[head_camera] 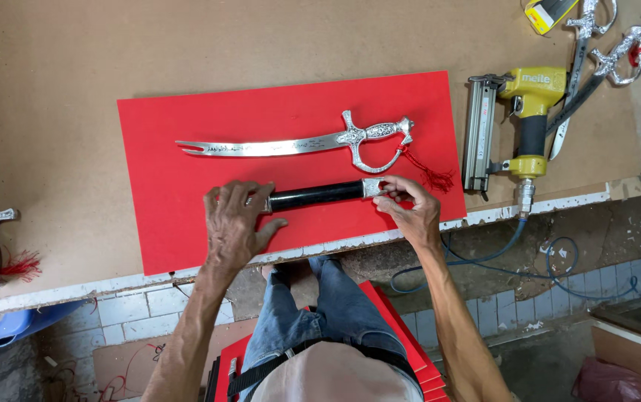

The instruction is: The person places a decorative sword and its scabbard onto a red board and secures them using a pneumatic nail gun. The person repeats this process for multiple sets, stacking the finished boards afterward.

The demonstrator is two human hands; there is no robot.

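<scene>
- A small craft workshop, judging by the bare brown hardboard worktop (74,97) with its chipped white edge.
- A yellow and grey pneumatic nail gun (518,126) lies on the worktop, its blue air hose (559,260) trailing down over the edge.
- Several ornate silver decorative swords (298,141) lie about, one on a flat red board (186,223).
- More red boards (402,327) are stacked on the floor below.
</scene>
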